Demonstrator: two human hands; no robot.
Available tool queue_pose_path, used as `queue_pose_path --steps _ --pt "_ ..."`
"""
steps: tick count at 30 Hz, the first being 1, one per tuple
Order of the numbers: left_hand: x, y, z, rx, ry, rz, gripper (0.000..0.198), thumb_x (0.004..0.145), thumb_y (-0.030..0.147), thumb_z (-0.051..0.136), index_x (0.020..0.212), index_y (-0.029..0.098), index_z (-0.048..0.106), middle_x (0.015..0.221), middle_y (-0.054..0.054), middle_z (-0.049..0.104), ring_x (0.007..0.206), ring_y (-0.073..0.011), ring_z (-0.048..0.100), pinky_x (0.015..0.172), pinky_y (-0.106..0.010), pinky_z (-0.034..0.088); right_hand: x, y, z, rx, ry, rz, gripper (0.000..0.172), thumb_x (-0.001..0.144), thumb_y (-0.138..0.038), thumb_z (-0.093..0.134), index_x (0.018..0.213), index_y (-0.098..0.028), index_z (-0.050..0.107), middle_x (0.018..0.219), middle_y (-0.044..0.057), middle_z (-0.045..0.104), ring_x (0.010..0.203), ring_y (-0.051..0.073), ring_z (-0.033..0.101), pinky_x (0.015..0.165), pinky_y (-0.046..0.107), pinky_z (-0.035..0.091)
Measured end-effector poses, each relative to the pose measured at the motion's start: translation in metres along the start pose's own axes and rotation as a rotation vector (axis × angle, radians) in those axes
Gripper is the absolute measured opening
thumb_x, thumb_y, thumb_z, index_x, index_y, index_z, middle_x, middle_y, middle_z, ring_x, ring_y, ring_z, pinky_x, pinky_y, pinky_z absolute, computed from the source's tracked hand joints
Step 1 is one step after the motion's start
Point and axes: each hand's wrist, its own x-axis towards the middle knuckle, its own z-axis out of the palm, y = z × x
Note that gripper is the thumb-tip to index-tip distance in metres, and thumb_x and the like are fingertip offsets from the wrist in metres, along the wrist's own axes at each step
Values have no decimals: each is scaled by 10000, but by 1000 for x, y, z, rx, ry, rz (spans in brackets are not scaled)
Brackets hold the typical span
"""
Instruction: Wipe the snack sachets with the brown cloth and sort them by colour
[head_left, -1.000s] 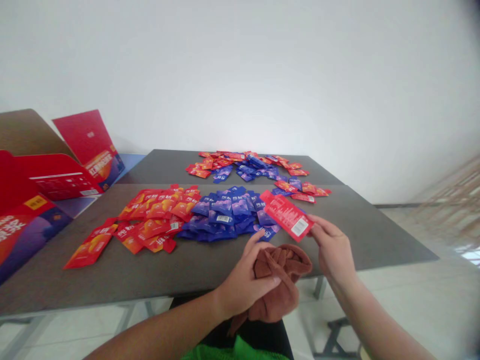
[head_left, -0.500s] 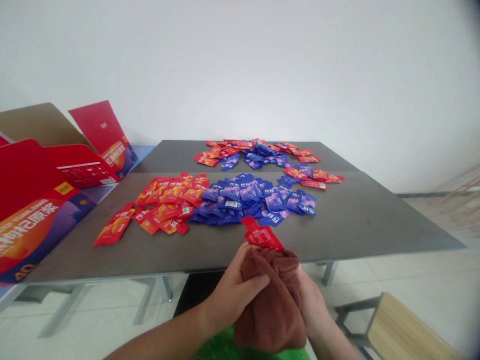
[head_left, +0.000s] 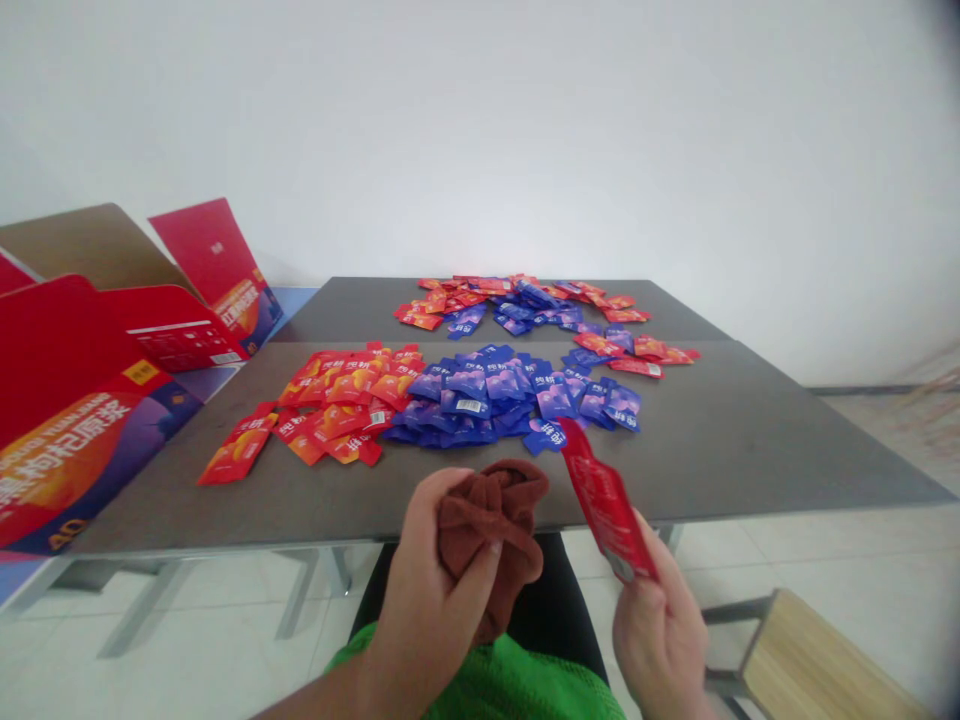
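Observation:
My left hand (head_left: 431, 590) is closed around a bunched brown cloth (head_left: 495, 535) at the table's front edge, above my lap. To its right, my right hand (head_left: 660, 630) pinches a red pouch (head_left: 606, 505) by its lower end. The pouch is tilted, its narrow neck pointing up and left, apart from the cloth. Beyond my hands lie a pile of blue pouches (head_left: 480, 395) in the middle and a pile of red-orange pouches (head_left: 352, 385) to the left. One red-orange pouch (head_left: 238, 445) lies a little apart at the far left.
More mixed red and blue pouches (head_left: 525, 300) lie at the back of the dark table (head_left: 750, 450). An open printed carton (head_left: 90, 440) stands on the left, its flaps raised. A wooden stool (head_left: 821, 655) is at lower right.
The red pouch has come out of the brown cloth and moved to the right in my right hand. My left hand has moved left with the cloth. The view has shifted slightly.

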Motion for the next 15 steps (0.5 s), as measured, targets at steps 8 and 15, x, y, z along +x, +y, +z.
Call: queue_pose_path --steps 8,15 --pt "3 -14 21 -649 -260 -540 417 865 356 597 1252 231 507 1307 -62 582 1224 -231 533 1067 -362 391 11 -23 12 69 -383 -232 577 910 -358 483 1452 -209 347 1529 100 320 1393 300 297 1086 511 340" --pt "9 -21 13 -651 -372 -519 384 840 282 640 1211 228 556 1220 -52 639 1128 -229 596 991 -357 452 19 -13 9 467 -353 452 522 909 -467 498 1394 -280 450 1454 72 458 1338 263 419 1090 470 362"
